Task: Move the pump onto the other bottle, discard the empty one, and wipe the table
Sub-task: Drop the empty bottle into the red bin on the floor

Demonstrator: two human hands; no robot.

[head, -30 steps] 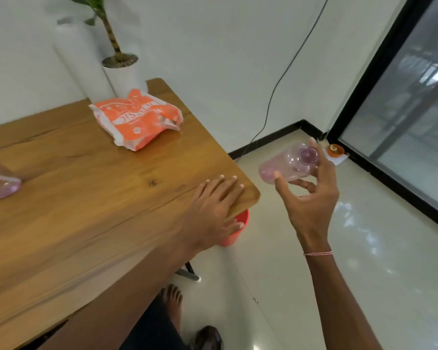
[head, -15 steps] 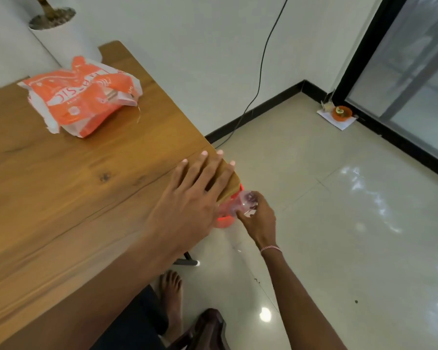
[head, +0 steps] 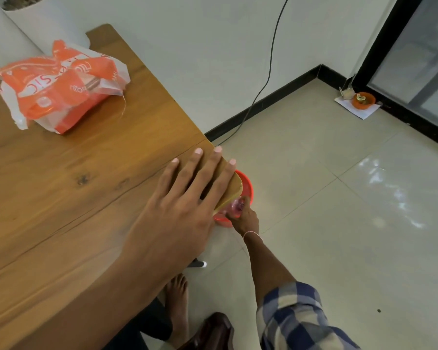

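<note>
My right hand (head: 243, 218) reaches down beside the table corner and holds the clear pink empty bottle (head: 235, 207) over the red bin (head: 247, 185) on the floor. The table corner hides part of the bottle and most of the bin. My left hand (head: 182, 205) lies flat, palm down, fingers spread, on the corner of the wooden table (head: 74, 188). The other bottle and the pump are out of view.
An orange and white plastic packet (head: 61, 89) lies at the far side of the table, next to a white plant pot (head: 41, 18). A black cable (head: 271, 64) hangs down the wall. An orange dish on paper (head: 363, 99) sits by the glass door. My bare foot (head: 177, 299) is under the table edge.
My right hand has dropped from chest height to the bin below the table corner, carrying the bottle. My head has tilted down and right. The left hand has stayed flat.
</note>
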